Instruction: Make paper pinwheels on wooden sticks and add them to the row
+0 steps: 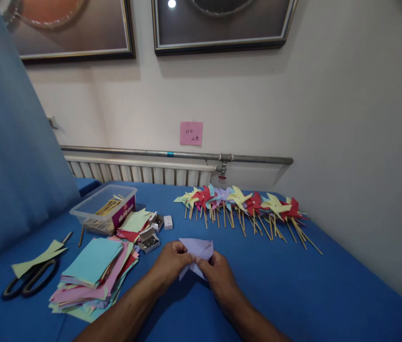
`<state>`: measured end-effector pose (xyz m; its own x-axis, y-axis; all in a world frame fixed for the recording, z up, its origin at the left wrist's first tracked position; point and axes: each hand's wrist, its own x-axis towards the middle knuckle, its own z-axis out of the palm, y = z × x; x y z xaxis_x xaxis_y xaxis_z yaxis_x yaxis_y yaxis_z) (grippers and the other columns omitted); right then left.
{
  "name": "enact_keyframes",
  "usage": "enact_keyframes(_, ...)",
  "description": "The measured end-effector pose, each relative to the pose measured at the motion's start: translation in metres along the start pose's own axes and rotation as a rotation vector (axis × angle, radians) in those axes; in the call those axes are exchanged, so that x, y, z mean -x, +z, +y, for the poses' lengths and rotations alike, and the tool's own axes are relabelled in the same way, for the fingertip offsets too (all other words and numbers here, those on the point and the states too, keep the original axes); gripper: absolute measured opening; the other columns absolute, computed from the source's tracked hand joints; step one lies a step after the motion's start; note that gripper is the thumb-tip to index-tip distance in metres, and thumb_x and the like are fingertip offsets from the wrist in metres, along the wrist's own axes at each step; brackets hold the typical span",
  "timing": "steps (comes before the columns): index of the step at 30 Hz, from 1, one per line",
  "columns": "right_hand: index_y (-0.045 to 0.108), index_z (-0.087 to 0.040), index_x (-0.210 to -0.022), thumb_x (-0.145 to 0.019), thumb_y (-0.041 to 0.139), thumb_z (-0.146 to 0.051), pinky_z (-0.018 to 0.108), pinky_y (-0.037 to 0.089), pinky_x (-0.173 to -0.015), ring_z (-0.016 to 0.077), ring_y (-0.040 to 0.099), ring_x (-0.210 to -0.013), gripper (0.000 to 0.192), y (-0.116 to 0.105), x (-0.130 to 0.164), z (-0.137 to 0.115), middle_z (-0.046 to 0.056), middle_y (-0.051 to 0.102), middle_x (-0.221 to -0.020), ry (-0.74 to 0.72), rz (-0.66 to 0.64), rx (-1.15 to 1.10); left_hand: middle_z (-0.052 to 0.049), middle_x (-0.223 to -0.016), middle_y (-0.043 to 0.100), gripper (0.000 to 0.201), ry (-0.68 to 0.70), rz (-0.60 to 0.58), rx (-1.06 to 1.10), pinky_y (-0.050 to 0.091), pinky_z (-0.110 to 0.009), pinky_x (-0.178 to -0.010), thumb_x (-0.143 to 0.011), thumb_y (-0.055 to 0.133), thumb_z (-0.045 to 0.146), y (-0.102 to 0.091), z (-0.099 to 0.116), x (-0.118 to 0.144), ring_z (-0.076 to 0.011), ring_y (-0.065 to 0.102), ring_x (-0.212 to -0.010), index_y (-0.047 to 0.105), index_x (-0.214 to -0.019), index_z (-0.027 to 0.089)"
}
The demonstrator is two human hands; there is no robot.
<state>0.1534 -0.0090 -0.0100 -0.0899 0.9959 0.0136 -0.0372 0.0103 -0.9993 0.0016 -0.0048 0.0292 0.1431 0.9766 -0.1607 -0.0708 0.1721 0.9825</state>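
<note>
Nearest the camera, the left hand (171,262) and the right hand (216,270) meet over the blue-covered table (293,285), both pinching a folded lilac paper square (198,251) held between their fingertips just above the cloth. Left of the forearms lies a loose stack of coloured paper squares (94,275), topped by a turquoise sheet, and beyond it black-handled scissors (30,280) under a pale green paper strip (39,259). Further back sit small open boxes of metal pins (149,241) and a clear plastic tub holding wooden sticks (104,208). Farthest, near the wall, a row of finished paper pinwheels on wooden sticks (244,206) lies below a pink sticky note (191,133).
</note>
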Motion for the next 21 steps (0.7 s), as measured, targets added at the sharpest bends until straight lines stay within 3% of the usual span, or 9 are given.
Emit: enact_keyframes(21,0.080,-0.014,-0.097,-0.071,0.076,-0.046,0.033,0.050,-0.067,0.0242,0.068,-0.073,0.041,-0.0009,0.0005,0.0001,0.007,0.080,-0.084,0.005,0.027,0.031,0.000,-0.054,0.063,0.017,-0.013,-0.021,0.036,0.033,-0.024,-0.052,-0.052,0.075,0.028,0.0010,0.0004,0.0011,-0.0108,0.048,-0.048,0.069,-0.062,0.015)
